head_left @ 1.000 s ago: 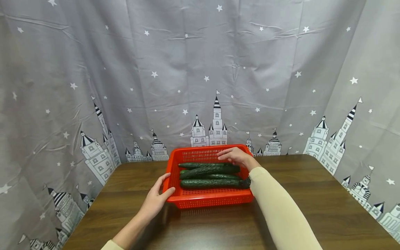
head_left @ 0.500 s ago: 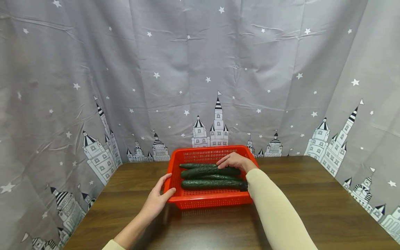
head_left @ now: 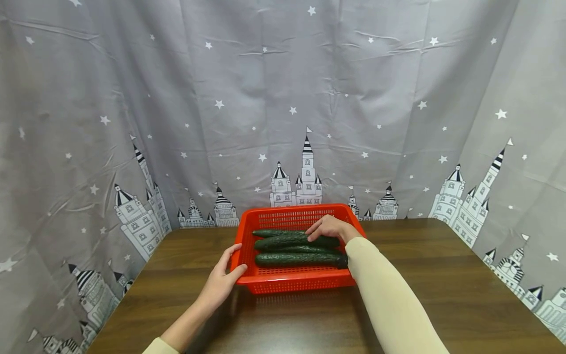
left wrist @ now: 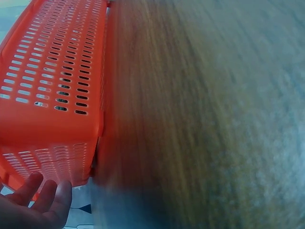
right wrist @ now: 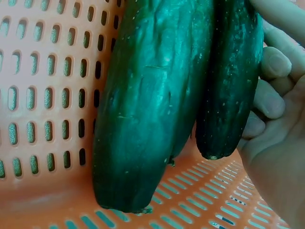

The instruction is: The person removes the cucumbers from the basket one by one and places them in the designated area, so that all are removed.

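Note:
A red perforated plastic basket (head_left: 292, 279) stands on the table with several dark green cucumbers lying lengthwise inside. At its left side my left hand (head_left: 222, 276) grips the rim, thumb on the front corner. In the left wrist view, fingers (left wrist: 62, 202) lie against the basket's outer wall (left wrist: 43, 124). My right hand (head_left: 329, 227) reaches in over the right side and holds an upper cucumber (head_left: 278, 241) near its right end. The right wrist view shows its fingers (right wrist: 269, 100) curled along that cucumber (right wrist: 231, 86). A thicker cucumber (right wrist: 143, 100) lies beside it; the front one (head_left: 294, 259) is untouched.
The brown wooden table (head_left: 292, 324) extends to both sides and in front of the basket. Behind it hangs a grey curtain (head_left: 247, 123) printed with stars and castles, close to the basket's back wall.
My right hand has lowered from above the cucumbers, its fingers now on an upper one. My left hand stays on the basket's rim, and the basket has hardly shifted.

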The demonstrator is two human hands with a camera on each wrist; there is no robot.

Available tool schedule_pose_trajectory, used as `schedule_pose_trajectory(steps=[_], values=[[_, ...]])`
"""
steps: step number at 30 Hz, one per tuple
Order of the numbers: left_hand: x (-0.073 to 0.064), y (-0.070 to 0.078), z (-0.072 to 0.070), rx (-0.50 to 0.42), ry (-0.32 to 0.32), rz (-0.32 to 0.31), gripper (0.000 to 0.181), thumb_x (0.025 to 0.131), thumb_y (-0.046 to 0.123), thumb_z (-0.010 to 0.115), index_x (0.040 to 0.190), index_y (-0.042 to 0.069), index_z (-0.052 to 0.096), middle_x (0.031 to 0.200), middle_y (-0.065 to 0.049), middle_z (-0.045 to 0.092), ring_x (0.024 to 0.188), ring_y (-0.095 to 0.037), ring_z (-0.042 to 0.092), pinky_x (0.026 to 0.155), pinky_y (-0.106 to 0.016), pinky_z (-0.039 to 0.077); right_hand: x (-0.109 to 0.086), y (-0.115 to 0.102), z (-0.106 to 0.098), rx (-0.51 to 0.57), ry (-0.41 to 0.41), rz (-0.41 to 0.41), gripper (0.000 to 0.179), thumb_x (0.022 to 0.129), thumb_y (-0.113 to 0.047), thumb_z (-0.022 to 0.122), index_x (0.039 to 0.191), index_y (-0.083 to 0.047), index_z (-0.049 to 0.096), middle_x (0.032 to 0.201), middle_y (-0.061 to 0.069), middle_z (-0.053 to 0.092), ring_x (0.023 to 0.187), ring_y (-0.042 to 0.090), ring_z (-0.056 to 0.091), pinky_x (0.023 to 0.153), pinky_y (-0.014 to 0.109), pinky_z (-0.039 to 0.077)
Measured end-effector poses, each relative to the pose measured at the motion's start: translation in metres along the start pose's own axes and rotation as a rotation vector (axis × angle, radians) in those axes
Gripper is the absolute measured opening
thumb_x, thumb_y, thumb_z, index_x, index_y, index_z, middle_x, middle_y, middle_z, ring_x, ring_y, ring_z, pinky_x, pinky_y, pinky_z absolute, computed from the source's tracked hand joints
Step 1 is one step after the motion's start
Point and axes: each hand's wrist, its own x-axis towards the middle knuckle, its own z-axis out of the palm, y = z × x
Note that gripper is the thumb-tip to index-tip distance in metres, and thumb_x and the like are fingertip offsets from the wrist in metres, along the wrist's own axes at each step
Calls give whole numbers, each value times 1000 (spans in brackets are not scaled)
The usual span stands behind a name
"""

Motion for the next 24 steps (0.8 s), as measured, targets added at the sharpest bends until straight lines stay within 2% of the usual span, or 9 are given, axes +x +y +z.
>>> schedule_pose_trajectory(steps=[4,13,19,24], values=[[1,0,0,-4,-1,4,53,99,15,62,149,19,42,136,-17,56,114,-27,62,85,-24,52,1,-1,-1,-28,-19,-10,28,83,-26,80,109,-16,80,126,5,70,131,27,54,106,43,46],[4,-1,1,2,-5,7,53,100,14,61,149,18,42,138,-18,55,116,-28,62,87,-24,53,-4,-3,-3,-46,-32,1,28,82,-29,82,106,-14,81,116,4,74,114,20,61,96,38,51],[0,-4,3,20,0,-12,54,99,16,62,149,19,42,138,-16,56,114,-26,62,87,-27,54,-6,-1,1,-35,-41,8,29,82,-28,83,106,-12,81,113,5,75,112,20,63,94,37,53],[-1,-5,1,28,18,11,53,99,19,63,148,18,43,134,-16,58,112,-25,62,84,-25,54,-5,-2,1,-45,-44,6,32,83,-29,82,109,-12,80,119,7,74,117,23,62,96,38,53]])
